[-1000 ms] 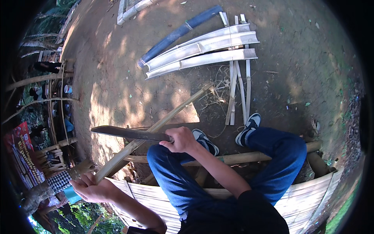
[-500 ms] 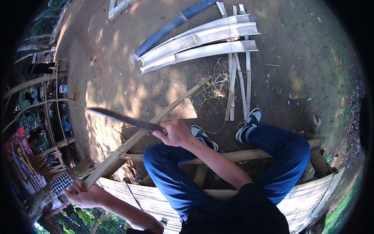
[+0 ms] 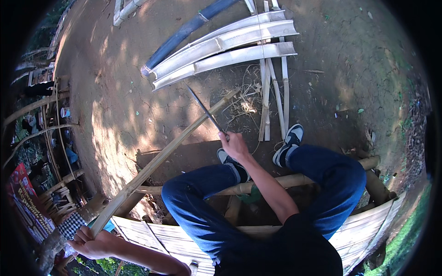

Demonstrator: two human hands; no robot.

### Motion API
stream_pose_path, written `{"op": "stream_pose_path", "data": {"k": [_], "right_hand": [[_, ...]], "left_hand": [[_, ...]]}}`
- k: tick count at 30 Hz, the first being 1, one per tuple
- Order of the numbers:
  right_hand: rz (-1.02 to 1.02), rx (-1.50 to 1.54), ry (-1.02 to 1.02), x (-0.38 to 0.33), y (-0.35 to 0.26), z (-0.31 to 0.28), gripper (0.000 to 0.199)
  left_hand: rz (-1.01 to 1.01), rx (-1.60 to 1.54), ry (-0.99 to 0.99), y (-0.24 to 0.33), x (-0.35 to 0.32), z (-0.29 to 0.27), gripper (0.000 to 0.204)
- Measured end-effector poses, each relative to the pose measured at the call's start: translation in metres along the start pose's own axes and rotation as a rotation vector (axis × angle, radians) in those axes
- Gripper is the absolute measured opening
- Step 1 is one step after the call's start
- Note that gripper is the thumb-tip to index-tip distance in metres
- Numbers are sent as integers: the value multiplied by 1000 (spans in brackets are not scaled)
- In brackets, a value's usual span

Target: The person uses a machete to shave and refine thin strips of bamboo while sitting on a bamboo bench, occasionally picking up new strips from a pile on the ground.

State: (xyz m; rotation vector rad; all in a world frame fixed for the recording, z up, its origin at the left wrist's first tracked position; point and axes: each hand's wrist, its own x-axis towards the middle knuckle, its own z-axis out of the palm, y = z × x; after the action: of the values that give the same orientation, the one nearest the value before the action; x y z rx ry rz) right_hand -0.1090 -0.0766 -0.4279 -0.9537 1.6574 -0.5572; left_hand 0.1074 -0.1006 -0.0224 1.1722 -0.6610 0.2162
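My right hand (image 3: 235,145) is clamping a knife (image 3: 206,110) mid-frame, left hand (image 3: 92,241) gripping the pole (image 3: 161,158) lower left — split bamboo (image 3: 225,55) lying beyond.

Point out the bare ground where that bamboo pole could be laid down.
Free: the dirt left of the bamboo pole, below the split bamboo halves, and the dirt right of the thin slats. Crowded: the shavings near the pole's tip and around the shoes.

Left hand (image 3: 92,243) is gripping the near end of a long bamboo pole (image 3: 161,158); right hand (image 3: 235,145) is holding a machete (image 3: 205,110) crossing the pole's far part.
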Motion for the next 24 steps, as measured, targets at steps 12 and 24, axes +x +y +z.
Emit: {"op": "stream_pose_path", "data": {"k": [12, 24], "right_hand": [[-733, 249, 105, -52, -35, 48, 34], [-457, 164, 101, -133, -86, 18, 39]], "left_hand": [[-57, -223, -273, 20, -11, 13, 43], [-150, -217, -131, 19, -15, -44, 45]]}}
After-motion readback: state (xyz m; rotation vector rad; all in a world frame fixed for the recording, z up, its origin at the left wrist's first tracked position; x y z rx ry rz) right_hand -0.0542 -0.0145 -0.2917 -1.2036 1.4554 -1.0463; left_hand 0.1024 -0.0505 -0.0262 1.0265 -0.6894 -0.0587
